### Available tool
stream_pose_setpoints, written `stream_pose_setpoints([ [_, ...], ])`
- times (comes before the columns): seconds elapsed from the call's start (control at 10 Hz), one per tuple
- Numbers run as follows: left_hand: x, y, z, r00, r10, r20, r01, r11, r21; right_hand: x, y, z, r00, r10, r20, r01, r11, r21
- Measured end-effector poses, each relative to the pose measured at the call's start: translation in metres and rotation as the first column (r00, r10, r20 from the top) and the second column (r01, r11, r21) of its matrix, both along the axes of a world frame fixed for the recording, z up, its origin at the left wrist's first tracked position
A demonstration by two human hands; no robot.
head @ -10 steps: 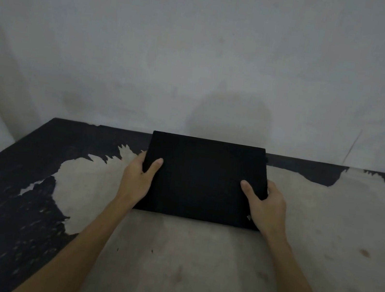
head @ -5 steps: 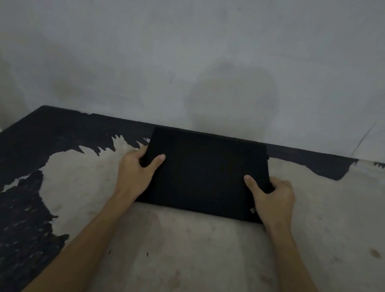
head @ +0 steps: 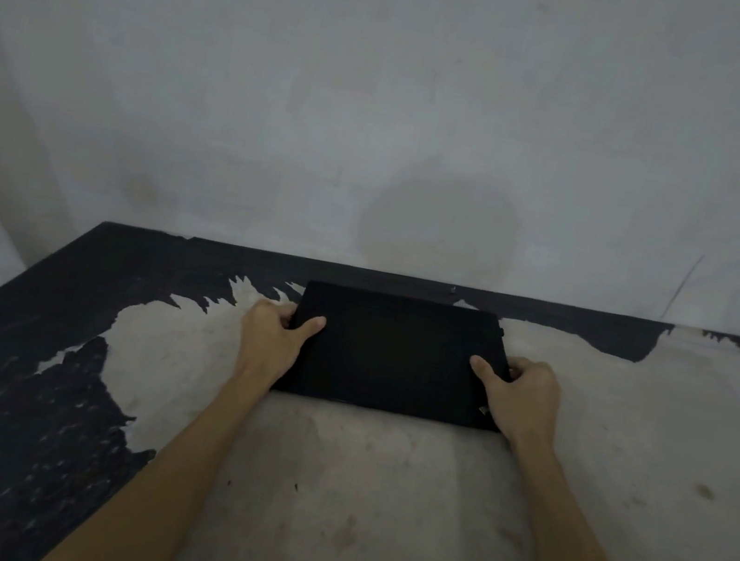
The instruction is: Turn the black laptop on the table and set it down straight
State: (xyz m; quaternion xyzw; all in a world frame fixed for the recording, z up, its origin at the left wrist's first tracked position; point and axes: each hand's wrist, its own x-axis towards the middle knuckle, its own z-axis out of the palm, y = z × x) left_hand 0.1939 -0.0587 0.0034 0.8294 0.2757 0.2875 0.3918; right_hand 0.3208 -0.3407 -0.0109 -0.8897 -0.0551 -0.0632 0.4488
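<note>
With its long axis running left-right, the closed laptop [head: 395,353] lies flat near the desk's [head: 370,500] far edge, between both hands. Left hand [head: 273,337] and right hand [head: 522,396] each clamp a short side, thumbs on top, equally near. Edges look nearly parallel to the desk edge, so probably only a release remains.

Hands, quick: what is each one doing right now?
Left hand: closed on the laptop's left edge, thumb on top.
Right hand: closed on the laptop's right edge, thumb on top.
</note>
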Motion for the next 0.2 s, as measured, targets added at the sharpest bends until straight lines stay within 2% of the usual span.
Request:
stream_pose_setpoints([
  [0.1, -0.005, -0.001, 0.006, 0.999, 0.039, 0.000, -0.038, 0.995, 0.094, -0.011, 0.002, 0.010, 1.000, -0.009, 0.021, 0.009, 1.000, -0.023],
  [0.2, -0.007, -0.003, 0.021, 0.996, 0.036, 0.078, -0.047, 0.987, 0.151, -0.020, 0.010, 0.032, 0.988, 0.010, 0.153, -0.008, 1.000, -0.014],
])
